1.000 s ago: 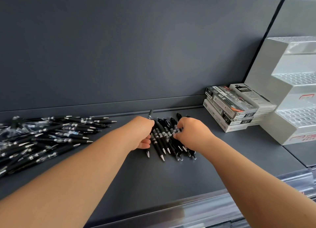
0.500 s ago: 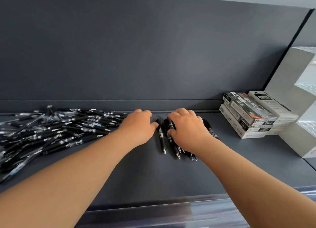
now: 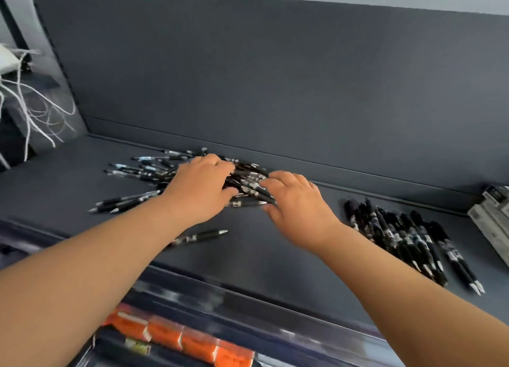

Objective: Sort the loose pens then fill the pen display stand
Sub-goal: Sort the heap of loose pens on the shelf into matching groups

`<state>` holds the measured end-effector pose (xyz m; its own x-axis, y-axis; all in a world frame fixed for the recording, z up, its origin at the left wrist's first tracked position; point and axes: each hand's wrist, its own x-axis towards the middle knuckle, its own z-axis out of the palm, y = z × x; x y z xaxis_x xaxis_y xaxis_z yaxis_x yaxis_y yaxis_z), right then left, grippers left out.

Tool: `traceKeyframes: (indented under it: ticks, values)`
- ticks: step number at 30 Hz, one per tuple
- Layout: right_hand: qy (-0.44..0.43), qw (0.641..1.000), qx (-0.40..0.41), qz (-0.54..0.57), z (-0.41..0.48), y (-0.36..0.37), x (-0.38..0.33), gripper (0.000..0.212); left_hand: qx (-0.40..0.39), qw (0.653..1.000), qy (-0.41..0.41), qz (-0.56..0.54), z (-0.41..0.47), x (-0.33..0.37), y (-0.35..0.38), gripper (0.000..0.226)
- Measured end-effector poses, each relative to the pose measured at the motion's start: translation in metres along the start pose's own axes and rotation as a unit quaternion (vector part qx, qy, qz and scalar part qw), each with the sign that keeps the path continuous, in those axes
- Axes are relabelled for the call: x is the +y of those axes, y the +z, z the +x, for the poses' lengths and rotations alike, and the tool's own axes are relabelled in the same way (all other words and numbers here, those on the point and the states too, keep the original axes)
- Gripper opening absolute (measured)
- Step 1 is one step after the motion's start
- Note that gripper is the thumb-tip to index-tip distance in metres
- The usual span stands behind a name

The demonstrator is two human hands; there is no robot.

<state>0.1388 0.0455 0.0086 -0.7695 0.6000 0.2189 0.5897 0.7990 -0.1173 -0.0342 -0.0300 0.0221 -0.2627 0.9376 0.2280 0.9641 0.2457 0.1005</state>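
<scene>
Nearby, stray pen [image 3: 198, 237], aligned pen row [image 3: 407, 237], orange packs [image 3: 192, 342] below

Left hand [image 3: 201, 190] lies over the middle of the loose pen pile [image 3: 143, 171]. Its fingers curl down among the pens with the tips hidden — cannot tell whether a pen is held. Right hand [image 3: 294, 207] is motion-blurred at the pile's right edge; same uncertainty. Pens beneath both hands are covered.

Lone pen [image 3: 203, 235]: rear end hidden behind the left forearm.

Sorted row of pens [image 3: 399, 237]: smeared, label print unreadable, leftmost near ends hidden by the right forearm.

Boxes [image 3: 493, 215]: cut by the right edge, lettering illegible.

Orange packets [image 3: 179, 336] below the shelf [image 3: 248, 262]: blurred, cut by the bottom edge — contents unidentifiable.

White cables [image 3: 27, 105]: run off the left edge.
</scene>
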Motion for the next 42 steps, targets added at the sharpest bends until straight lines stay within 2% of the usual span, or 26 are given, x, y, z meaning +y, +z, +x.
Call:
traceKeyframes:
  ticks: [7, 11, 14, 18, 21, 25, 28, 33, 37, 42]
  values:
    - [-0.068, 0.997, -0.033, 0.029, 0.031, 0.018, -0.06, 0.046, -0.026, 0.997, -0.069, -0.008, -0.032, -0.078, -0.017, 0.05]
    - [-0.104, 0.989, -0.092, 0.051, 0.042, 0.031, -0.086, 0.046, -0.064, 0.994, -0.087, -0.009, -0.041, -0.115, -0.022, 0.05]
    - [-0.104, 0.982, -0.146, 0.053, 0.046, 0.042, -0.096, 0.042, -0.113, 0.989, -0.094, -0.011, -0.046, -0.138, -0.022, 0.047]
    - [-0.078, 0.98, -0.178, 0.038, 0.051, 0.052, -0.105, 0.031, -0.167, 0.981, -0.1, -0.012, -0.05, -0.161, -0.016, 0.034]
    - [-0.055, 0.983, -0.171, 0.04, 0.053, 0.059, -0.108, 0.02, -0.181, 0.978, -0.097, -0.022, -0.05, -0.17, -0.01, 0.024]
    - [-0.02, 0.989, -0.143, 0.044, 0.058, 0.066, -0.11, 0.014, -0.203, 0.975, -0.084, -0.042, -0.048, -0.174, 0.0, 0.03]
    - [0.014, 0.991, -0.116, 0.063, 0.063, 0.067, -0.112, 0.014, -0.187, 0.98, -0.068, -0.028, -0.046, -0.176, 0.005, 0.029]
    - [0.068, 0.991, -0.062, 0.095, 0.074, 0.065, -0.109, 0.012, -0.162, 0.985, -0.05, -0.016, -0.036, -0.183, 0.009, 0.009]
    - [0.108, 0.987, -0.038, 0.11, 0.082, 0.06, -0.105, 0.011, -0.135, 0.99, -0.047, -0.014, -0.025, -0.192, 0.011, 0.012]
    - [0.159, 0.979, -0.017, 0.129, 0.09, 0.058, -0.096, 0.009, -0.139, 0.987, -0.048, -0.058, -0.014, -0.2, 0.014, 0.012]
